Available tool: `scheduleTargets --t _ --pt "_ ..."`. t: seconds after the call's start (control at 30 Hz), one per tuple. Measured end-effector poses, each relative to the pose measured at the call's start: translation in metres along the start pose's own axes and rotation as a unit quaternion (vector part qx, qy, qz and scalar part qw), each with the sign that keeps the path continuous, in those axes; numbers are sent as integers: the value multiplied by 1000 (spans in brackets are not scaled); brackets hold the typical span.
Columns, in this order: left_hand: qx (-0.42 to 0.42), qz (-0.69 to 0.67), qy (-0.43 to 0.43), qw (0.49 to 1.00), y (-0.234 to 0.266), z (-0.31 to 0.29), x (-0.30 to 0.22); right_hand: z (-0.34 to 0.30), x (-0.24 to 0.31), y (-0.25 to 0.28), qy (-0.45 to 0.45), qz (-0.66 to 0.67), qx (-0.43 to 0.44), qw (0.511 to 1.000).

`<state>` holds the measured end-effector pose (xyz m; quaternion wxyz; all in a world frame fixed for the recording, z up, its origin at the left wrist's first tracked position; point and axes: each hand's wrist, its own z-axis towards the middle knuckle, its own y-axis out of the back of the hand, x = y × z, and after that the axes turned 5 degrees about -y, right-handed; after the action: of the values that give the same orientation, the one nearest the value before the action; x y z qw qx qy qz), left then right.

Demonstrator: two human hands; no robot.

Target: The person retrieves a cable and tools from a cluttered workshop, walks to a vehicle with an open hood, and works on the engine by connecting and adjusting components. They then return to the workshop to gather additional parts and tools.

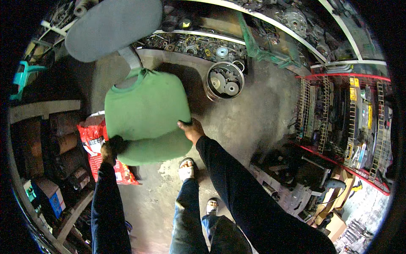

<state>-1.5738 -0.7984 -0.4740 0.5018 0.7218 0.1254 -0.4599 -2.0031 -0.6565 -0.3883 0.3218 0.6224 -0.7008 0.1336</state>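
An office chair with a grey oval backrest (114, 29) stands before me, its seat (148, 106) covered in green cloth. The cloth is bunched at the back of the seat, near the backrest post (130, 57). My right hand (193, 130) grips the seat's right edge, thumb on top and fingers hidden below. At the front left corner, my left hand (109, 151) is closed on the edge, partly in shadow. A red and white sack (95, 137) lies on the floor beside and partly behind my left hand.
A round metal pot (224, 80) of gears and discs stands beyond the chair. Shelves of metal parts (198, 46) run along the back. To the right is a red-framed wire rack (338, 118); cardboard boxes (336, 226) sit below it. Wooden shelving (46, 111) borders the left.
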Motion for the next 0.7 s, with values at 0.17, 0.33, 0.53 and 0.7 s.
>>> scheduleTargets --t 0.17,0.33,0.53,0.7 --pt "176 309 75 932 -27 -36 -67 -31 -61 26 -7 2 -32 999" --pt "220 368 -73 901 -95 -75 -97 -63 -153 66 -29 81 -52 995" --pt "133 184 -115 967 -190 -107 -128 -117 -243 149 -18 32 -90 995" --pt "34 -359 176 916 -279 -92 -197 -157 -298 232 -44 -54 -104 992"
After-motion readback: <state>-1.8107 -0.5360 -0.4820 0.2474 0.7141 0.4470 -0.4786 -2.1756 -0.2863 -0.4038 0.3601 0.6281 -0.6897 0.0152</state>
